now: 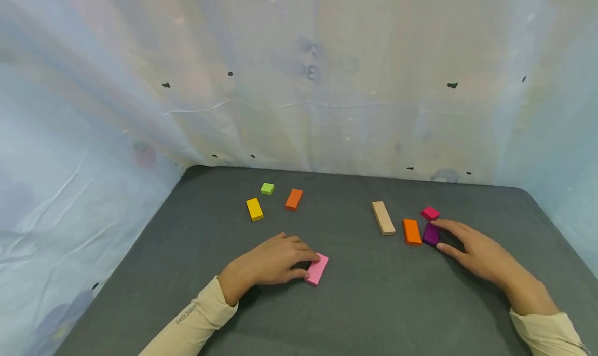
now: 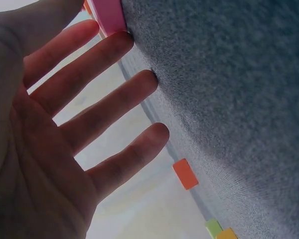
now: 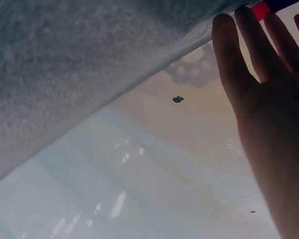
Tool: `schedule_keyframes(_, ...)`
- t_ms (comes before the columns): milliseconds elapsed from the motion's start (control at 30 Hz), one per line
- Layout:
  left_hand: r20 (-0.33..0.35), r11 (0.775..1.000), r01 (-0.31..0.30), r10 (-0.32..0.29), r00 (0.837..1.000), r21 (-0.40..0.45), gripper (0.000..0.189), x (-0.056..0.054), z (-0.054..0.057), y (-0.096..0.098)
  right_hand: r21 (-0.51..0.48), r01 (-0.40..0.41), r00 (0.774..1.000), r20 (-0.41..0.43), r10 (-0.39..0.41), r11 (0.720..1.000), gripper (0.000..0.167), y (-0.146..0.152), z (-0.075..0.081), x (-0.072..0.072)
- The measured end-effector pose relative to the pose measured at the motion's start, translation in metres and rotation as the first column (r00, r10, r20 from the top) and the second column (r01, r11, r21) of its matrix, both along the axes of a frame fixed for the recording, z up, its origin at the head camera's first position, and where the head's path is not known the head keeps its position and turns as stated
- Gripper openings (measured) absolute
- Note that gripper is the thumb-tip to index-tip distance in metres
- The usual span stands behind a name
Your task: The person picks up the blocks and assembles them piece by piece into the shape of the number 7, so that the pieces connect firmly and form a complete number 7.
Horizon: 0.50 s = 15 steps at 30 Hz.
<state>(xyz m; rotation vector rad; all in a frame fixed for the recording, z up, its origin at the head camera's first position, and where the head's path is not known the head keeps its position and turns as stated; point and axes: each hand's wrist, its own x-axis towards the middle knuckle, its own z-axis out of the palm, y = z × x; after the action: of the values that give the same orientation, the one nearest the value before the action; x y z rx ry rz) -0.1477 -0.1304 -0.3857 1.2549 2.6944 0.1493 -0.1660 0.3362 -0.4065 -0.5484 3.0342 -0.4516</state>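
Observation:
Near the middle of the dark table, my left hand (image 1: 276, 260) pinches a flat pink block (image 1: 319, 270) with thumb and index finger. In the left wrist view the pink block (image 2: 110, 16) shows at the top, while the other fingers (image 2: 114, 107) stretch out spread. On the right, my right hand (image 1: 486, 255) holds a purple block (image 1: 431, 235) between thumb and index finger at its two ends. An orange block (image 1: 412, 232) lies just left of the purple one, and a crimson block (image 1: 430, 213) right behind it. The right wrist view mostly hides the purple block behind the fingers.
A long beige wooden block (image 1: 383, 218) lies left of the orange block. Further left are a dark orange block (image 1: 294, 199), a yellow block (image 1: 255, 209) and a small green block (image 1: 267, 188). A pale patterned curtain (image 1: 327, 86) borders the table's (image 1: 355, 314) back and sides.

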Motion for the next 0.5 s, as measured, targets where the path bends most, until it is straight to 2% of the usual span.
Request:
schedule_keyframes(233, -0.010, 1.000, 0.004, -0.004, 1.000, 0.012, 0.040, 0.0012, 0.0014, -0.0005, -0.023, -0.097, 0.993, -0.068, 0.095, 0.995, 0.048, 0.0011, 0.0058, -0.0060)
schedule_keyframes(367, -0.012, 1.000, 0.002, -0.001, 1.000, 0.012, 0.040, 0.0021, 0.0022, -0.0006, -0.015, -0.159, 0.980, -0.119, 0.157, 0.987, 0.051, -0.0019, 0.0049, -0.0086)
schedule_keyframes(500, -0.007, 1.000, 0.004, -0.004, 1.000, 0.011, 0.040, 0.0023, 0.0022, 0.0011, 0.012, -0.181, 0.972, -0.151, 0.180, 0.983, 0.050, -0.0028, 0.0012, -0.0075)
